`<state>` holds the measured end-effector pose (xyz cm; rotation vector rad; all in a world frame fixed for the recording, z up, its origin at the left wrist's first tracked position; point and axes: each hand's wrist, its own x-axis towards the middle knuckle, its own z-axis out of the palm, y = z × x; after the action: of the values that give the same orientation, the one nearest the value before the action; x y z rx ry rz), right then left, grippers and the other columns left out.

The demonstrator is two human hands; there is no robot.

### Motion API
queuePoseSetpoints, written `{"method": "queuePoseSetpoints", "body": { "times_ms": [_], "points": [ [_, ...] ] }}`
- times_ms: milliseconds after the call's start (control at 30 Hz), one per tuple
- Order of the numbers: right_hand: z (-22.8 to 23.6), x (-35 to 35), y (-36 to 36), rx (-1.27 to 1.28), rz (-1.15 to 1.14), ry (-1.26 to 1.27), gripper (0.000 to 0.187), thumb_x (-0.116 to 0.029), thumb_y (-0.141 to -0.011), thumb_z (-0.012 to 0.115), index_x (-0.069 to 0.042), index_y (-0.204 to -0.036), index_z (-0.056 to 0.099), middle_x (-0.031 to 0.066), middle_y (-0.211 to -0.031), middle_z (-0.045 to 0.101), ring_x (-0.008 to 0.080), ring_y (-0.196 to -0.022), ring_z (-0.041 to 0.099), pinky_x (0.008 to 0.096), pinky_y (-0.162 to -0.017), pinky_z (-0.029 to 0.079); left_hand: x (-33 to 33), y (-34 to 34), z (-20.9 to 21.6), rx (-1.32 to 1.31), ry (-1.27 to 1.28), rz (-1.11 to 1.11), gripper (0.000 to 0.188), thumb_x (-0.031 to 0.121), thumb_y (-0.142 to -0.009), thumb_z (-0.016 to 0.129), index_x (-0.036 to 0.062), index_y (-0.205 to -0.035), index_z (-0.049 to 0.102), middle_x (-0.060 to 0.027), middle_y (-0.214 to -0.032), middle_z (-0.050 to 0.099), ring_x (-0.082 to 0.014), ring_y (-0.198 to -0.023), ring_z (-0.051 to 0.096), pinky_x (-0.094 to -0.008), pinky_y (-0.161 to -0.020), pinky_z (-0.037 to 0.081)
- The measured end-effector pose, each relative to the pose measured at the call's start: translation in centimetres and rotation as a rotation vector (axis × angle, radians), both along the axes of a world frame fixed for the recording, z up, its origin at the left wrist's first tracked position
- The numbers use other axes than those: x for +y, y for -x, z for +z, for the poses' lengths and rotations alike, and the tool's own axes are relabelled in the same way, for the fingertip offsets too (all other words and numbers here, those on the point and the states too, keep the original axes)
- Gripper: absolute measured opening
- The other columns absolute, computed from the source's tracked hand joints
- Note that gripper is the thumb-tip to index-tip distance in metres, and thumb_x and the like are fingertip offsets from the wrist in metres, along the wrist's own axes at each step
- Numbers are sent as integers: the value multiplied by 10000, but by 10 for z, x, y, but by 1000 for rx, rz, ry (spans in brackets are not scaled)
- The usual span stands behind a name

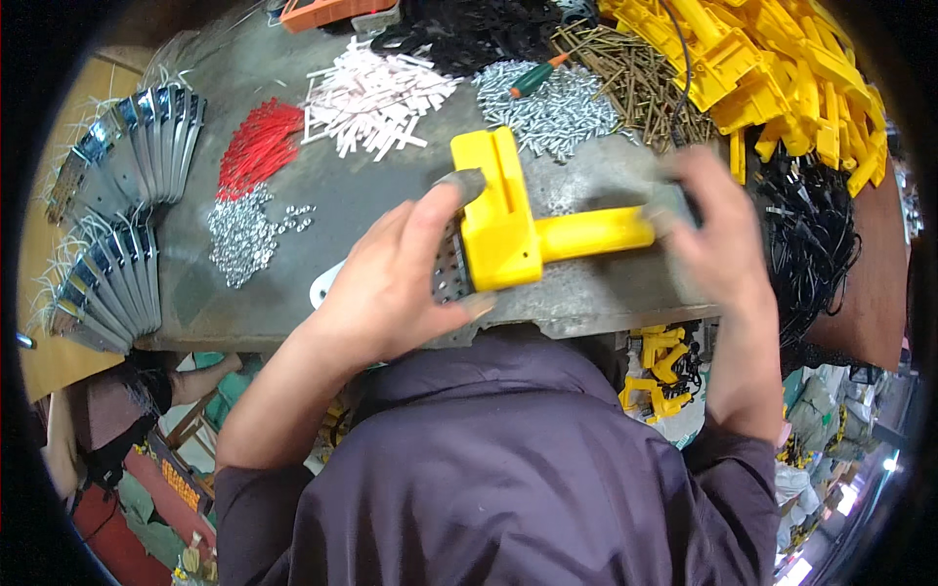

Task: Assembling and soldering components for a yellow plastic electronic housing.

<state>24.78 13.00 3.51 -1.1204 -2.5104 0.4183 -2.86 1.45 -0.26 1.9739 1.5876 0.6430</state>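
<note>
One held yellow housing [500, 220], one screwdriver [532, 78], one red pile [259, 148], seemingly two fans of metal strips [151, 151].

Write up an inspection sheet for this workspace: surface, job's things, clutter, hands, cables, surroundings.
Surface: grey bench, worn-looking.
Job's things: yellow casing with a handle.
Clutter: piles of white sticks, red pieces, small metal parts, silver screws and yellow parts; screwdriver lying on the screws.
Hands: left hand grips the casing; right hand, blurred, at the handle's end, contact unclear.
Cables: black cords heaped at right.
Surroundings: another person at left.
</note>
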Motion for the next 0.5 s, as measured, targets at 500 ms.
{"method": "queuePoseSetpoints", "body": {
  "times_ms": [500],
  "points": [
    [-2, -18, -67, 1495, 211, 1046, 502, -183, -886, 595, 33, -1296, 403, 149, -1161, 482, 241, -1053, 459, 391, -1003, 340, -10, -1, -7, -15, -287, -2, 960, 156, -564, 858, -34, -1322, 302, -228, -1091, 574, -401, -994, 581, -420, -847, 484]
  ]
}}
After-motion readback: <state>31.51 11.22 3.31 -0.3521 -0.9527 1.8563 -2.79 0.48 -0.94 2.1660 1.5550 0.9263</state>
